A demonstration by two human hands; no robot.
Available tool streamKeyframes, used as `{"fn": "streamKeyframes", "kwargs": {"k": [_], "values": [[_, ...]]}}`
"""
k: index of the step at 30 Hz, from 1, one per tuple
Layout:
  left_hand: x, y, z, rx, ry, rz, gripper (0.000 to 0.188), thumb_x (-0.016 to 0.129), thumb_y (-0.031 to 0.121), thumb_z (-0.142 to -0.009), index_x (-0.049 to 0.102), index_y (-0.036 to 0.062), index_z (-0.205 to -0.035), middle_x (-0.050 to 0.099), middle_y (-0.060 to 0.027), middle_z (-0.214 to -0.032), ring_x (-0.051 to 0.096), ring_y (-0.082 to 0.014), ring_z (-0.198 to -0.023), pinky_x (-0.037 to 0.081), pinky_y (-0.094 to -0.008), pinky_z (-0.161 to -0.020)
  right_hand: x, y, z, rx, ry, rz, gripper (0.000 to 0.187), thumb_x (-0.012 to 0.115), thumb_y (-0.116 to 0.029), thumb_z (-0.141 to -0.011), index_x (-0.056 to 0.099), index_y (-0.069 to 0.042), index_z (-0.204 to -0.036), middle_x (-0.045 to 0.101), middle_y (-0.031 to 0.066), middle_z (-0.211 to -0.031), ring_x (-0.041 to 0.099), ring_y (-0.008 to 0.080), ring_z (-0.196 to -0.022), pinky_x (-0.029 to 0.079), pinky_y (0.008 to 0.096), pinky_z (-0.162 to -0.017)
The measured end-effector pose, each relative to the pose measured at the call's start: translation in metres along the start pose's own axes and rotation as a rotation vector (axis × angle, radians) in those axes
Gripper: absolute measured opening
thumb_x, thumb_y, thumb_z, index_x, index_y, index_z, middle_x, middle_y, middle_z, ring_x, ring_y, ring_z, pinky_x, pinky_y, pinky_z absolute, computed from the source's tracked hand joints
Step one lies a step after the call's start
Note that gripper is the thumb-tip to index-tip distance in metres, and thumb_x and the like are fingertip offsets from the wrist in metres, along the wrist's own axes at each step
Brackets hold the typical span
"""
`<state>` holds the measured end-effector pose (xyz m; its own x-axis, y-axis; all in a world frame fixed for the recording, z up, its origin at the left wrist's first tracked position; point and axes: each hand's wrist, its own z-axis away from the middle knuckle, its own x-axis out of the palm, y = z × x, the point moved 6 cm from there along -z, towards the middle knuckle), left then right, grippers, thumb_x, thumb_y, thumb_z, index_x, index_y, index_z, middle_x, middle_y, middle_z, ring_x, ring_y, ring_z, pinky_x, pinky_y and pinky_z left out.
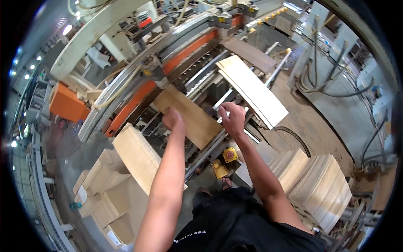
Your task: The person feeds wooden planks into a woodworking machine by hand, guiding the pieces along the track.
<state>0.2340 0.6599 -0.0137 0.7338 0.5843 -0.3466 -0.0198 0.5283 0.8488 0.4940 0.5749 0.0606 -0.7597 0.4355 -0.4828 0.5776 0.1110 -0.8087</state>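
A brown wooden board (195, 119) lies slanted across the rails of a machine in front of me. My left hand (174, 120) is at the board's left edge, its fingers curled closed against it; the fingertips are partly hidden. Beyond the board's right end is my right hand (233, 117), with fingers loosely bent, a gap between thumb and forefinger, and nothing visible in it. Just past that hand, a small stack of white-topped boards (254, 90) rests on the rails.
Pale boards (136, 153) are stacked beside my left forearm, near open cardboard boxes (111, 201). A thick stack of boards (312, 180) stands at my right. An orange machine guard (191, 50) runs behind the rails. A yellow box with a red button (230, 155) is near my feet.
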Motion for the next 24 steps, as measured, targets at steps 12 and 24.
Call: {"fn": "streamKeyframes", "kwargs": {"k": [12,24], "values": [[-0.009,-0.005,-0.02,0.044,0.013,-0.014,0.059,0.056,0.047,-0.084,0.062,-0.0084,-0.103,0.062,-0.0299,-0.108,0.063,-0.0413,-0.098,0.051,-0.0467,-0.081,0.052,-0.083,0.1,-0.255,-0.413,0.367,0.082,0.076,-0.038,-0.063,0.045,-0.018,-0.136,0.031,0.012,-0.149,0.02,0.0311,-0.142,0.002,0.0637,-0.11],[-0.201,0.066,0.085,0.836,0.198,-0.542,0.068,0.069,0.042,-0.078,0.045,0.0028,-0.129,0.046,-0.0212,-0.132,0.041,-0.0365,-0.126,0.032,-0.0483,-0.104,0.024,-0.088,0.091,-0.318,-0.312,0.347,0.059,0.069,-0.011,-0.064,0.057,-0.007,-0.122,0.049,0.0149,-0.133,0.038,0.0344,-0.13,0.032,0.0426,-0.108]]}}
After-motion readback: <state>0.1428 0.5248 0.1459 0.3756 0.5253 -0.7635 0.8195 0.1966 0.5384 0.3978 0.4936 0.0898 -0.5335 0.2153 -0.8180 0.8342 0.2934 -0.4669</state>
